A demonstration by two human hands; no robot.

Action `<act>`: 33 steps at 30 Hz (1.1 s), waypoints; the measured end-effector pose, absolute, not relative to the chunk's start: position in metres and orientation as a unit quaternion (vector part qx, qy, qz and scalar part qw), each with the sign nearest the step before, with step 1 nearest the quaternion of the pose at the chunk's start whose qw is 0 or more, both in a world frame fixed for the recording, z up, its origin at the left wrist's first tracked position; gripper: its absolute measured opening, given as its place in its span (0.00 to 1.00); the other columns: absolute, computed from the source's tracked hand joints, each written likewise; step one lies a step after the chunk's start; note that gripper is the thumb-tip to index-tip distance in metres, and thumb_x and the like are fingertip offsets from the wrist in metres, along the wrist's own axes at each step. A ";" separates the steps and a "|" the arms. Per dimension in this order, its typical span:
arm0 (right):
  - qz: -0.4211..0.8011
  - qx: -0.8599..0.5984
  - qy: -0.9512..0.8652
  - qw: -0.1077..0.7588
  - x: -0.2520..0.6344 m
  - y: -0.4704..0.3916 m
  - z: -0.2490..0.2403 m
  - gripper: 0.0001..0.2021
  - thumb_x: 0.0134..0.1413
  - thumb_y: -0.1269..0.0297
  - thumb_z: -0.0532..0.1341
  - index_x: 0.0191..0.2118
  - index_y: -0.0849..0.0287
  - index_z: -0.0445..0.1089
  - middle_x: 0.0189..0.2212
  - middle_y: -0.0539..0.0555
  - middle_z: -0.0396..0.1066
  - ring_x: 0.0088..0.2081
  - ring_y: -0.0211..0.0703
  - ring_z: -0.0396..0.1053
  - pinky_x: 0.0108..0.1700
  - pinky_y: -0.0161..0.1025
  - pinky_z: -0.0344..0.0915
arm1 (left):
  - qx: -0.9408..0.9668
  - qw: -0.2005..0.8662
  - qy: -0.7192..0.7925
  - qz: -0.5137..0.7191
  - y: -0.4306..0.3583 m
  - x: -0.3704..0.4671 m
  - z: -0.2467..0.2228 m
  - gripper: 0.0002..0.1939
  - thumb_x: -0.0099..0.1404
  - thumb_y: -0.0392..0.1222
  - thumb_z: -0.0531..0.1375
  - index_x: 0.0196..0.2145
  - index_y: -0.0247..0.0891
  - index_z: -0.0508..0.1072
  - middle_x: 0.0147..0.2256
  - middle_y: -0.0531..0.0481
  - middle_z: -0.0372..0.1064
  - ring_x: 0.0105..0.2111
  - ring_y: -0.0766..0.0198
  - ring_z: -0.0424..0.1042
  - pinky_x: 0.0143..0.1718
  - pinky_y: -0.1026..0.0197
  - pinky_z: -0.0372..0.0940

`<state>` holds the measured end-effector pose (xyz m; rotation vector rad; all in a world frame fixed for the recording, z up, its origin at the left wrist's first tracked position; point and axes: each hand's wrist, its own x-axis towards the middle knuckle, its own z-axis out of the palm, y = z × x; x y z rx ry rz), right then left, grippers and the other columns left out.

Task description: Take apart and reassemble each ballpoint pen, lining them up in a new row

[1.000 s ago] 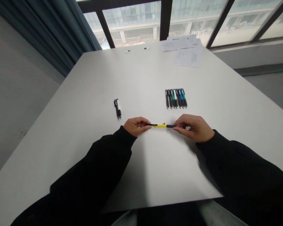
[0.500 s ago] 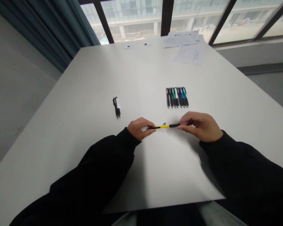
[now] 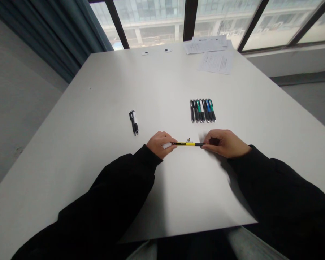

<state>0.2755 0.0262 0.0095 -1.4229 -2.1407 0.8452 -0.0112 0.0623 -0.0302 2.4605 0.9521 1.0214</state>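
Observation:
A yellow pen [image 3: 190, 144] with a black clip and black grip lies level between my two hands, close to the tabletop. My left hand [image 3: 161, 143] pinches its clip end between thumb and fingers. At the grip end, my right hand [image 3: 224, 143] closes thumb and fingertips on the pen, hiding the tip. Just beyond the pen's middle is a small metallic piece [image 3: 189, 139], too small to name for certain.
Several pens [image 3: 202, 111], black, green, white and blue, lie in a row beyond my right hand. Two pens [image 3: 134, 122] lie together to the left. Printed papers [image 3: 216, 62] and two small white pieces [image 3: 168, 50] rest at the far edge of the white table [image 3: 141, 86].
The pen has turned a little about its length, so its clip now faces up more. My right hand has shifted slightly left, and the view has moved a little.

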 end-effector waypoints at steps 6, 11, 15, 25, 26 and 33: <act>0.299 -0.520 -0.771 0.215 0.276 0.028 0.008 0.09 0.48 0.60 0.66 0.29 0.59 0.70 0.24 0.50 0.68 0.25 0.37 0.62 0.29 0.36 0.59 | 0.854 0.165 0.337 0.360 0.062 -0.010 -0.027 0.04 0.57 0.37 0.64 0.32 0.38 0.78 0.30 0.48 0.75 0.31 0.63 0.72 0.36 0.59 0.68; 0.319 -0.513 -0.766 0.218 0.277 0.029 0.006 0.09 0.48 0.59 0.66 0.31 0.59 0.70 0.25 0.50 0.69 0.26 0.38 0.64 0.30 0.37 0.60 | 0.852 0.167 0.345 0.356 0.062 -0.010 -0.027 0.05 0.54 0.36 0.64 0.32 0.38 0.77 0.30 0.48 0.75 0.31 0.62 0.71 0.35 0.59 0.68; 0.318 -0.517 -0.766 0.213 0.276 0.029 0.007 0.09 0.48 0.60 0.66 0.31 0.60 0.70 0.25 0.50 0.68 0.25 0.38 0.63 0.30 0.36 0.60 | 0.851 0.173 0.342 0.358 0.062 -0.011 -0.027 0.06 0.53 0.36 0.65 0.32 0.37 0.77 0.30 0.48 0.74 0.31 0.62 0.71 0.35 0.58 0.68; 0.300 -0.517 -0.781 0.183 0.278 0.029 0.008 0.07 0.50 0.60 0.64 0.31 0.60 0.72 0.24 0.51 0.70 0.26 0.39 0.65 0.30 0.37 0.60 | 0.851 0.182 0.341 0.355 0.062 -0.010 -0.024 0.03 0.53 0.37 0.65 0.29 0.38 0.76 0.29 0.49 0.74 0.30 0.62 0.71 0.34 0.59 0.68; 0.295 -0.516 -0.784 0.180 0.278 0.029 0.009 0.07 0.50 0.60 0.64 0.31 0.60 0.72 0.24 0.51 0.70 0.26 0.39 0.65 0.30 0.37 0.60 | 0.851 0.185 0.342 0.353 0.062 -0.010 -0.024 0.03 0.53 0.37 0.65 0.28 0.39 0.76 0.29 0.49 0.74 0.30 0.62 0.71 0.35 0.59 0.68; 0.308 -0.522 -0.774 0.183 0.278 0.029 0.009 0.07 0.50 0.61 0.64 0.31 0.60 0.71 0.24 0.51 0.70 0.25 0.39 0.65 0.30 0.36 0.60 | 0.848 0.194 0.345 0.352 0.061 -0.010 -0.024 0.02 0.53 0.36 0.65 0.25 0.39 0.75 0.28 0.50 0.74 0.31 0.63 0.71 0.36 0.59 0.67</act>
